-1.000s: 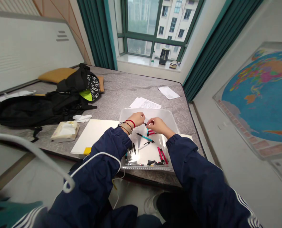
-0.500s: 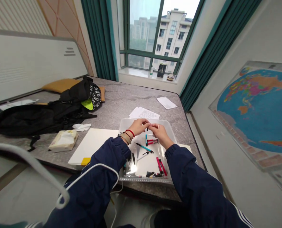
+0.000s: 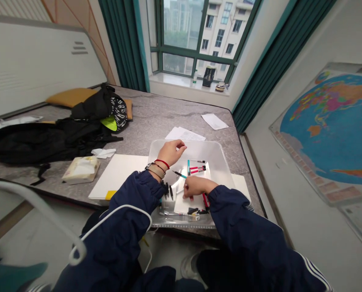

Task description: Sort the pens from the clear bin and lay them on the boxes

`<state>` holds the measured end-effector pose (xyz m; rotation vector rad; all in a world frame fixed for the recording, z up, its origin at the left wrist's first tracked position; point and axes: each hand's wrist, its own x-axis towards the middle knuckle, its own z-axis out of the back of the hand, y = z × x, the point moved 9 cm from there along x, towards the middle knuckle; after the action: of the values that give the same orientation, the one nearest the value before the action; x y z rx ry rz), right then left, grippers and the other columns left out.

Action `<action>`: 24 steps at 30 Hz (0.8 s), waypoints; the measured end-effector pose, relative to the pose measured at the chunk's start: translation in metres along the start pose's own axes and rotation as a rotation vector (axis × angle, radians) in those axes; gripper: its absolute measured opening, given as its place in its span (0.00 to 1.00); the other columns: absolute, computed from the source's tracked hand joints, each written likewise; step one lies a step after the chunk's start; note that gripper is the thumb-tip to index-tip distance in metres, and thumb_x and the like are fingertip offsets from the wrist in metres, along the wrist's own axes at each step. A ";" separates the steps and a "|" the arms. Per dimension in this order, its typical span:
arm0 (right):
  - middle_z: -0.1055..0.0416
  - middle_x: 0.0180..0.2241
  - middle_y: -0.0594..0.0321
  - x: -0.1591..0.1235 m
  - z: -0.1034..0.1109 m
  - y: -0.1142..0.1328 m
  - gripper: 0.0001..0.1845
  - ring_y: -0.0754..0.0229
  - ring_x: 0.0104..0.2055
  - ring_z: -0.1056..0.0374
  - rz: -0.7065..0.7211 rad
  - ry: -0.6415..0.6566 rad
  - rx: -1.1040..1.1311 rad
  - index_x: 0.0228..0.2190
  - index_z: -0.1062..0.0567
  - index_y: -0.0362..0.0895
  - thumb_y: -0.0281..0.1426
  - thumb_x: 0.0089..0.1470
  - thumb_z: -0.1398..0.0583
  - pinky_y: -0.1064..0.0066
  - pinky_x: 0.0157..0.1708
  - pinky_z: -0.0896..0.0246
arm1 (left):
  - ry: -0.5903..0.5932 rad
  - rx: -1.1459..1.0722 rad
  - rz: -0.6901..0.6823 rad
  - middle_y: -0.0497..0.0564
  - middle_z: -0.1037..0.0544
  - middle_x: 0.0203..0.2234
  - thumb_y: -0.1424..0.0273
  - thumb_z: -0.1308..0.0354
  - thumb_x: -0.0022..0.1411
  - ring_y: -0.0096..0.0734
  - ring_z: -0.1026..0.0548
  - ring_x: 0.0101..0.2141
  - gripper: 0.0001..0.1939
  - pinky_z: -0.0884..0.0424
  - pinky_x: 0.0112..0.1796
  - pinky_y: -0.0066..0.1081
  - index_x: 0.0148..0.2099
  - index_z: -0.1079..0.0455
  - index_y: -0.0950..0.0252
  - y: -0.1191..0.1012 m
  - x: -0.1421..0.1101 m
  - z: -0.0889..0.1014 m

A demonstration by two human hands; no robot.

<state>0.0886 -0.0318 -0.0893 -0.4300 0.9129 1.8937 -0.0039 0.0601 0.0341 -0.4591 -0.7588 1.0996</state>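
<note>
A clear plastic bin (image 3: 223,162) holds loose pens. Over its far left part hovers my left hand (image 3: 171,152), fingers curled to the thumb; anything pinched there is too small to make out. My right hand (image 3: 197,185) reaches down into the middle, fingers bent downward with their tips partly hidden. It covers one end of a teal pen (image 3: 179,174) and part of a white pen (image 3: 180,191). Beyond it lie red pens (image 3: 197,168) beside an upright-lying teal piece (image 3: 188,167). Several black pens (image 3: 169,190) rest by the left wall, and dark pieces (image 3: 193,211) near the front.
White boards or sheets (image 3: 120,174) stick out left of the bin, with a tissue pack (image 3: 81,170) beyond. A black backpack (image 3: 47,138) lies further left. Papers (image 3: 185,134) sit behind the bin. A white cable (image 3: 129,207) loops over my left sleeve.
My hands were together above the bin's far part and have separated. The right hand has come down nearer me over the pens; the left stays at the far left.
</note>
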 end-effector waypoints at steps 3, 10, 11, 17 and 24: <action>0.23 0.22 0.63 -0.005 -0.042 0.004 0.06 0.61 0.31 0.28 0.008 0.309 -0.049 0.25 0.19 0.41 0.31 0.41 0.32 0.75 0.32 0.40 | 0.013 0.029 -0.011 0.52 0.19 0.36 0.64 0.44 0.63 0.32 0.23 0.36 0.10 0.29 0.40 0.29 0.38 0.24 0.63 -0.005 -0.003 0.001; 0.23 0.23 0.63 0.004 -0.049 0.016 0.07 0.61 0.30 0.27 0.048 0.290 -0.140 0.26 0.19 0.41 0.30 0.40 0.32 0.75 0.30 0.40 | 0.057 0.059 -0.003 0.52 0.19 0.35 0.63 0.43 0.63 0.33 0.24 0.37 0.10 0.30 0.42 0.31 0.38 0.24 0.63 -0.005 -0.004 -0.004; 0.23 0.23 0.64 0.005 -0.051 0.017 0.07 0.61 0.31 0.27 0.055 0.309 -0.145 0.26 0.19 0.41 0.31 0.40 0.32 0.75 0.31 0.40 | 0.058 0.060 -0.003 0.52 0.19 0.35 0.63 0.43 0.63 0.34 0.24 0.37 0.10 0.30 0.42 0.31 0.38 0.24 0.63 -0.004 -0.004 -0.004; 0.25 0.21 0.66 0.009 -0.067 0.021 0.05 0.62 0.30 0.29 0.086 0.413 -0.157 0.24 0.20 0.41 0.27 0.39 0.34 0.74 0.30 0.42 | 0.060 0.049 -0.017 0.52 0.19 0.34 0.63 0.43 0.63 0.33 0.24 0.36 0.10 0.30 0.42 0.31 0.38 0.24 0.64 -0.001 -0.003 -0.006; 0.26 0.21 0.68 0.012 -0.075 0.033 0.07 0.63 0.28 0.32 0.187 0.465 -0.113 0.26 0.21 0.41 0.32 0.42 0.35 0.74 0.29 0.43 | 0.064 -0.030 -0.030 0.53 0.19 0.37 0.65 0.44 0.64 0.29 0.23 0.33 0.10 0.29 0.40 0.28 0.40 0.25 0.65 -0.004 0.001 -0.007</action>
<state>0.0477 -0.0890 -0.1329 -0.9074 1.1824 2.0617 0.0036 0.0599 0.0324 -0.5048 -0.7241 1.0422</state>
